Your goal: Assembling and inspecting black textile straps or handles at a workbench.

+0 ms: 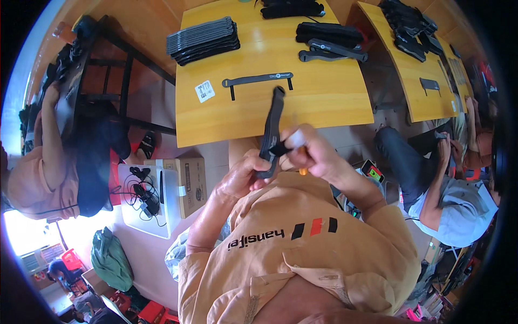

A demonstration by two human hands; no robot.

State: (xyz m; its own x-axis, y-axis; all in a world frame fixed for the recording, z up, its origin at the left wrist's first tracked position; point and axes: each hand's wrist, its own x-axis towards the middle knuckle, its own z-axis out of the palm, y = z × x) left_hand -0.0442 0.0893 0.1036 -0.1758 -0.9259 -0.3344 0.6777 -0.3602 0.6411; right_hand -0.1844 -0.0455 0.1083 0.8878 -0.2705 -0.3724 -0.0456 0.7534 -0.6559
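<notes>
In front of my chest, my left hand [244, 175] is closed round the lower end of a dark grey strap [273, 116], which points up toward the table. My right hand [315, 154] is closed beside the strap, at a short black tab [279, 149] on it. A small orange thing [303, 171] pokes out below the right fingers; motion blurs it and its kind is unclear. Something white covers or sits at a right fingertip. On the table, a similar grey strap [259, 79] lies flat with two short black tabs hanging from it.
On the yellow table [216, 121] are a stack of grey straps [202, 40], more black straps [329, 35] and a white label [205, 91]. A clear bin of cables [145, 202] and a cardboard box [192, 186] stand left. Other people sit at tables on both sides.
</notes>
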